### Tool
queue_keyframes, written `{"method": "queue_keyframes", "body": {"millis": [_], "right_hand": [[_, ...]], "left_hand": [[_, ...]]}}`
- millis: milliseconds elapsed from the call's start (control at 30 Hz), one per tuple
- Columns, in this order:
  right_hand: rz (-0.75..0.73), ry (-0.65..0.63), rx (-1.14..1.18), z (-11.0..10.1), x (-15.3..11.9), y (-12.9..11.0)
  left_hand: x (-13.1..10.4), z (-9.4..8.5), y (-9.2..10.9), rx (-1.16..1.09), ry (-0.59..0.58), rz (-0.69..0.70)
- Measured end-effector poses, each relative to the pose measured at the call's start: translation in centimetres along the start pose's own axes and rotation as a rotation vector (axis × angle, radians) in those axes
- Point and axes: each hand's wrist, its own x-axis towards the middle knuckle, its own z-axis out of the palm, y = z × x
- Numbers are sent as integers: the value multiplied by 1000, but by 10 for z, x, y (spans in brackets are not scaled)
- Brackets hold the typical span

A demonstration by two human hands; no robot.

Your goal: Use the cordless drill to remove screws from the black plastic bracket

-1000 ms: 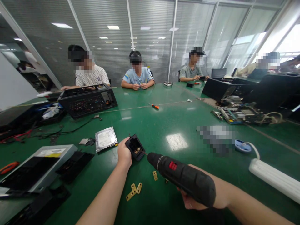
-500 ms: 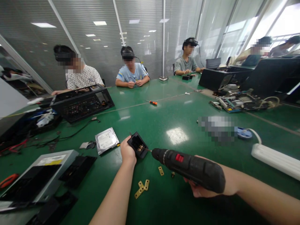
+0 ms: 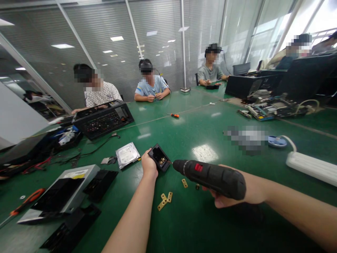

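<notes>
My left hand (image 3: pixel 149 163) is closed around a small black box (image 3: pixel 157 154), its open side turned up towards me. Brass-coloured pieces (image 3: pixel 163 161) show inside the box, near its lower right wall. In my right hand (image 3: pixel 219 198) is a black power drill (image 3: pixel 210 177) with a red switch on top. The drill's bit points left, and its tip meets or nearly meets the right edge of the box; actual contact I cannot tell. Just below lie several small brass plates (image 3: pixel 162 205) with holes, one of them (image 3: pixel 184 183) apart from the rest.
A hard drive (image 3: pixel 127 155) lies left of the box. Further left are a silver drive unit (image 3: pixel 86 172), black plastic parts (image 3: pixel 72 228) and an orange-handled screwdriver (image 3: pixel 27 201). A computer case (image 3: pixel 104 121) and a white power strip (image 3: pixel 313 168) flank the green table (image 3: pixel 179 133). Co-workers sit opposite.
The view has shifted, so most table items appear further right. The box and drill stay close together in my hands, and the visible gap between chuck and box looks smaller.
</notes>
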Motion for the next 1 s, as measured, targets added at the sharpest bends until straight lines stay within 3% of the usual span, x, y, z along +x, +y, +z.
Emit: {"method": "queue_keyframes", "body": {"millis": [167,233,400,667,800,900,1000], "right_hand": [[-4,228,-290,6,-9,-24],[28,263,-357,10,-12,-35],[77,191,-329,22,-15,-50],[102,107,-668,42,-16,-36],[27,125,-548,32,-15,-35],[-37,142,-308,22,-12,-33],[-3,132,2,14,-7,-25]], "left_hand": [[0,0,3,-7,-1,-86],[-1,1,4,-5,2,-88],[-5,4,8,1,6,-74],[-10,7,14,10,16,-37],[-10,8,14,20,11,-46],[-11,10,16,-2,9,-80],[-13,12,19,-43,44,-128]]}}
